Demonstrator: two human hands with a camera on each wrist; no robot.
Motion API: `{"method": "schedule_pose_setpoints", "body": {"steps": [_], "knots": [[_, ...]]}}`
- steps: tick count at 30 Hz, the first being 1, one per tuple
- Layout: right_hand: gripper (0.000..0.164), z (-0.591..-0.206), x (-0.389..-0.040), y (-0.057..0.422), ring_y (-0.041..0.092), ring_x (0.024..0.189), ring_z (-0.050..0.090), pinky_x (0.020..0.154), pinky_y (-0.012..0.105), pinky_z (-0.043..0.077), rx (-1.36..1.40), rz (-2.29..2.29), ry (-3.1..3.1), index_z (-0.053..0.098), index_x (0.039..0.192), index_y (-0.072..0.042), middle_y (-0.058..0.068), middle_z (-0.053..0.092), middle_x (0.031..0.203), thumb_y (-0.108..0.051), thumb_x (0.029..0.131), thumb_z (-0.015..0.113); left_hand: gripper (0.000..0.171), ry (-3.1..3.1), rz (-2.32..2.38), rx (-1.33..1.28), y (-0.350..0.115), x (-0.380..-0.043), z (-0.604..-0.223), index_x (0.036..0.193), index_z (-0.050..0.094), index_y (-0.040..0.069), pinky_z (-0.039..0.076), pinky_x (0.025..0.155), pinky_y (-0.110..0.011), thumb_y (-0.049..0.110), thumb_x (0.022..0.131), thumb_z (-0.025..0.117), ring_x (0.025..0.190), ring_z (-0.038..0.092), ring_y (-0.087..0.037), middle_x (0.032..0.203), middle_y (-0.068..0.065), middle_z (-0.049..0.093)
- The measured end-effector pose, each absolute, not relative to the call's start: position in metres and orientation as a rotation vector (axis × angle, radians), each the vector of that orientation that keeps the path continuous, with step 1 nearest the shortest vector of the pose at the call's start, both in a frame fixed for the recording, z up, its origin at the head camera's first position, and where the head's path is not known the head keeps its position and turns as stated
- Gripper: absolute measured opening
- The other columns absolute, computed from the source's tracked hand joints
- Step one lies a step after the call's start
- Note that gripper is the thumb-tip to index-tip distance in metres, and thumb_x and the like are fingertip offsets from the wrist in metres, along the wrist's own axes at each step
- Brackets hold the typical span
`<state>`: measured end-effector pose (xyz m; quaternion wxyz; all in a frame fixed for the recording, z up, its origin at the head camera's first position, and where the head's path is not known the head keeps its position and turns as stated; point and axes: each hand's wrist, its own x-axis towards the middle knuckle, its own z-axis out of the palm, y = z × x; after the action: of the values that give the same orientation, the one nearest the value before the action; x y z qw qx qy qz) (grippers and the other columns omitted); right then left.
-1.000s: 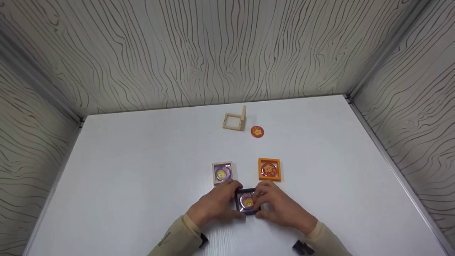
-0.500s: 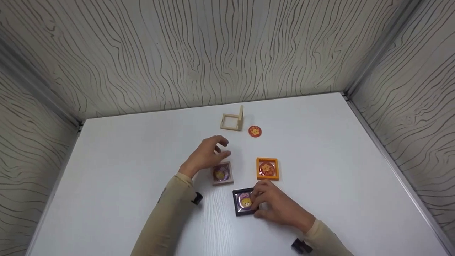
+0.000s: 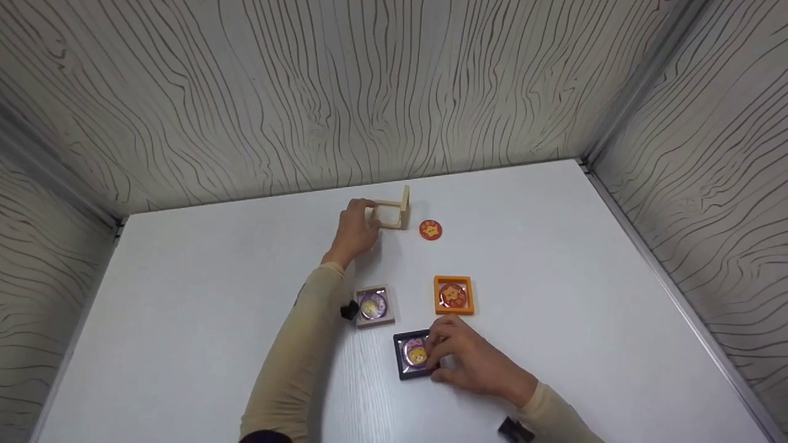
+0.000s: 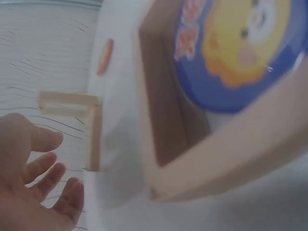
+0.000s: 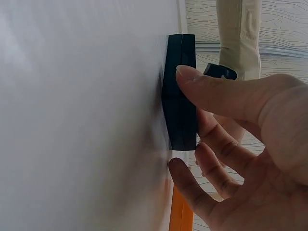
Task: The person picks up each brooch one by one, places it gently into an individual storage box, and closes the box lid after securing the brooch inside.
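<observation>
My left hand reaches to the far side, fingertips right at the left edge of a light wooden display frame that stands hinged open. In the left wrist view that hand's fingers are loosely bent, with a gap before the wooden frame. Thumb and fingers of my right hand hold the right side of a black display frame, inside which a purple round badge with a yellow bear shows. The right wrist view has the thumb pressed on the side of the black frame.
A red round badge with a star lies right of the wooden frame. Nearer stand a pale pinkish frame with a purple badge, under the left wrist, and an orange frame with a red star badge. Wood-grain panels border the white table.
My left hand has let go of the black frame and moved away over the pale frame to the open wooden one. The right hand stays on the black frame.
</observation>
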<state>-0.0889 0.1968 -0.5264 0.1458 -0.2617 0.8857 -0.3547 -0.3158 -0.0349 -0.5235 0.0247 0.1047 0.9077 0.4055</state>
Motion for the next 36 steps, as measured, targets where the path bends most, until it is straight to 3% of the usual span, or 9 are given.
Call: {"method": "schedule_pose_setpoints", "body": {"steps": [7, 10, 13, 20, 22, 28, 36], "knots": [[0.015, -0.528, -0.088, 0.194, 0.012, 0.120, 0.043, 0.104, 0.041, 0.040, -0.848, -1.070, 2.557, 0.080, 0.087, -0.027, -0.013, 0.062, 0.105, -0.016, 0.078, 0.085, 0.051, 2.775, 1.132, 0.227, -0.042, -0.322, -0.532, 0.155, 0.035, 0.020, 0.024, 0.119, -0.052, 0.012, 0.105, 0.042, 0.147, 0.027, -0.031, 0.158, -0.002, 0.037], [0.014, -0.529, -0.088, 0.192, 0.011, 0.120, 0.042, 0.104, 0.041, 0.040, -0.822, -1.070, 2.541, 0.080, 0.087, -0.028, -0.014, 0.062, 0.106, -0.017, 0.079, 0.085, 0.054, 2.761, 1.079, 0.255, -0.045, -0.321, -0.532, 0.156, 0.035, 0.025, 0.023, 0.118, -0.055, 0.012, 0.104, 0.044, 0.147, 0.025, -0.031, 0.158, -0.001, 0.037], [0.014, -0.529, -0.087, 0.191, 0.009, 0.121, 0.042, 0.105, 0.041, 0.040, -0.802, -1.066, 2.528, 0.080, 0.087, -0.029, -0.016, 0.061, 0.106, -0.019, 0.080, 0.085, 0.057, 2.767, 1.010, 0.275, -0.046, -0.320, -0.532, 0.154, 0.037, 0.027, 0.025, 0.117, -0.056, 0.009, 0.102, 0.049, 0.146, 0.027, -0.033, 0.156, -0.002, 0.040], [0.014, -0.530, -0.087, 0.194, 0.009, 0.121, 0.042, 0.106, 0.042, 0.040, -0.804, -1.070, 2.526, 0.079, 0.088, -0.030, -0.015, 0.060, 0.108, -0.020, 0.080, 0.084, 0.036, 2.846, 0.890, 0.385, -0.043, -0.321, -0.530, 0.143, 0.051, 0.023, 0.028, 0.116, -0.053, 0.021, 0.108, 0.040, 0.140, 0.034, -0.032, 0.153, 0.003, 0.043], [0.014, -0.529, -0.088, 0.196, 0.010, 0.121, 0.042, 0.106, 0.043, 0.040, -0.808, -1.073, 2.531, 0.079, 0.089, -0.030, -0.015, 0.061, 0.108, -0.020, 0.081, 0.084, 0.035, 2.857, 0.880, 0.373, -0.042, -0.321, -0.528, 0.141, 0.052, 0.022, 0.032, 0.113, -0.051, 0.020, 0.107, 0.043, 0.137, 0.036, -0.030, 0.151, 0.002, 0.044], [0.016, -0.529, -0.089, 0.199, 0.009, 0.122, 0.042, 0.106, 0.042, 0.041, -0.794, -1.076, 2.528, 0.079, 0.091, -0.031, -0.015, 0.060, 0.109, -0.020, 0.081, 0.083, 0.042, 2.848, 0.861, 0.326, -0.039, -0.323, -0.525, 0.142, 0.052, 0.019, 0.040, 0.106, -0.047, 0.017, 0.101, 0.056, 0.129, 0.041, -0.029, 0.145, -0.004, 0.047], [0.014, -0.531, -0.088, 0.198, 0.011, 0.121, 0.042, 0.104, 0.043, 0.041, -0.809, -1.062, 2.552, 0.080, 0.089, -0.029, -0.013, 0.061, 0.107, -0.020, 0.079, 0.085, 0.054, 2.789, 0.880, 0.272, -0.039, -0.319, -0.519, 0.140, 0.053, 0.012, 0.045, 0.096, -0.046, 0.024, 0.090, 0.070, 0.109, 0.053, -0.027, 0.117, -0.006, 0.058]]}}
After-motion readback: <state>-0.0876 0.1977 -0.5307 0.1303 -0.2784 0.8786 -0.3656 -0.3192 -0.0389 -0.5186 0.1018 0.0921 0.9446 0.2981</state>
